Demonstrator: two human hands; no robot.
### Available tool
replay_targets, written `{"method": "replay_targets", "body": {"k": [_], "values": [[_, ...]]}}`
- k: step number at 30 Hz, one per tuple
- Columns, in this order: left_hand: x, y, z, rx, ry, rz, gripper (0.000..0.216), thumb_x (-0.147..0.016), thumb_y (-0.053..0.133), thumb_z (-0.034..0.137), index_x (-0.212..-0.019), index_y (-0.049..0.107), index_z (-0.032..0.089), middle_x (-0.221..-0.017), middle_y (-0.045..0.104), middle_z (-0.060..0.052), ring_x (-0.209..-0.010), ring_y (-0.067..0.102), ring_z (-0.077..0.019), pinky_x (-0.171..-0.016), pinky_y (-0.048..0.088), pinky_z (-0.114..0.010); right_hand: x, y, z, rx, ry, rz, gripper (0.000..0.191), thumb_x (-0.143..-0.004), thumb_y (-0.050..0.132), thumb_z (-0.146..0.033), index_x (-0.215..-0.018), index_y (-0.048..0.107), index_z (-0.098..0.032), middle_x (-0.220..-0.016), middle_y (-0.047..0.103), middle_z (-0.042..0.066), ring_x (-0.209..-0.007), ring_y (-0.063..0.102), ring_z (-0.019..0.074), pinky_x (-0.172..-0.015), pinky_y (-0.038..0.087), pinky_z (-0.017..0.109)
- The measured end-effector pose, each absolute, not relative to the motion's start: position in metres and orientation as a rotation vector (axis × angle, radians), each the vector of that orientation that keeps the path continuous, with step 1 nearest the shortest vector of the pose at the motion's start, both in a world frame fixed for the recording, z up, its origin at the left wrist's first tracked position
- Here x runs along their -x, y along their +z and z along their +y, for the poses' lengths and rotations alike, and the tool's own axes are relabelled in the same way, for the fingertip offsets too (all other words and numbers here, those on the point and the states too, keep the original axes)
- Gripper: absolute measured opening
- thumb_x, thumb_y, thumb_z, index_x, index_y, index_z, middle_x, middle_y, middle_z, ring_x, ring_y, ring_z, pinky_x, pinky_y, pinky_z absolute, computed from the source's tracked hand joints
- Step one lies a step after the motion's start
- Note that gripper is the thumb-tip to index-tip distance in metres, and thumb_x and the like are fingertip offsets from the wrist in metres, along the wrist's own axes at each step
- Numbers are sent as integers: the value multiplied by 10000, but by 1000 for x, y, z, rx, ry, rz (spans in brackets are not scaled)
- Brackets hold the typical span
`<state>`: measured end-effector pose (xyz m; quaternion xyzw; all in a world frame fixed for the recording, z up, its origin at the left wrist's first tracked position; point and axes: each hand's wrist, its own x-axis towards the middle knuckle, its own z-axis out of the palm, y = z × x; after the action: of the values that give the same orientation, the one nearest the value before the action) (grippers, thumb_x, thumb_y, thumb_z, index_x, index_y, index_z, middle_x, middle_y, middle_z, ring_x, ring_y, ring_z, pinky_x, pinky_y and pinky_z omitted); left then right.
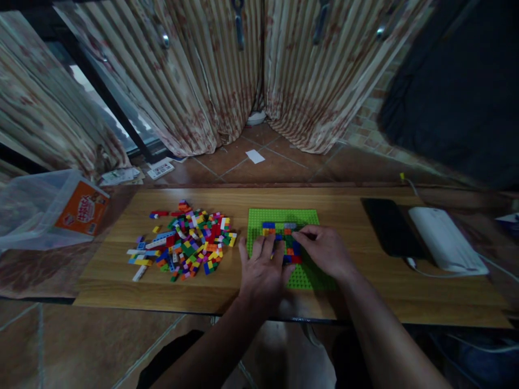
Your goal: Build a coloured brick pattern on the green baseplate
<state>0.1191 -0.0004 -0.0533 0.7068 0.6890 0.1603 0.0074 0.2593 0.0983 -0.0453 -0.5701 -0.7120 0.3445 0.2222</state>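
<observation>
A green baseplate (284,215) lies on the wooden table, with a block of coloured toy bricks (289,243) built up on its middle. My left hand (261,267) rests over the left part of the bricks and the plate's left edge, its fingers stretched out and spread. My right hand (324,246) reaches in from the right, thumb and forefinger pinched together against the right side of the bricks. What sits between those fingertips is too small to make out. Both hands hide part of the bricks.
A heap of loose bricks (194,243) lies left of the plate. On the table's right are a black phone (391,227) and a white power bank (446,237) with cables. Beyond the table's left end stands a clear plastic box (36,200). Curtains (219,70) hang behind.
</observation>
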Motion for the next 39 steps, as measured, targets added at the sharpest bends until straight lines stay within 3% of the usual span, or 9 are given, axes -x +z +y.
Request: {"method": "replay_targets", "body": {"k": [14,26,39], "values": [[-123,-56,9,-2240,354,2147,328,-971,491,328,-1232,649,208,-1335,612,-122,-1219,531,-311,-1114,253,-720,-255,-46,100,1606,880,-2005,271,-850,577,-409,-778,754,-216,-755,756,40,-687,666,198,-641,426,314],[-118,-56,7,-2158,602,2025,304,-926,560,342,-1181,653,203,-1272,646,-113,-1162,556,-312,-1103,256,-692,-260,-51,101,1564,844,-2023,290,-848,561,-428,-790,747,-213,-789,768,55,-714,681,214,-662,450,331],[-84,-44,20,-1826,1124,2049,275,-929,473,140,-1125,667,149,-1124,688,-110,-1068,616,-230,-977,494,-377,-264,-50,100,1555,885,-1995,300,-807,616,-479,-793,734,-203,-770,757,57,-678,675,203,-626,456,319]]}}
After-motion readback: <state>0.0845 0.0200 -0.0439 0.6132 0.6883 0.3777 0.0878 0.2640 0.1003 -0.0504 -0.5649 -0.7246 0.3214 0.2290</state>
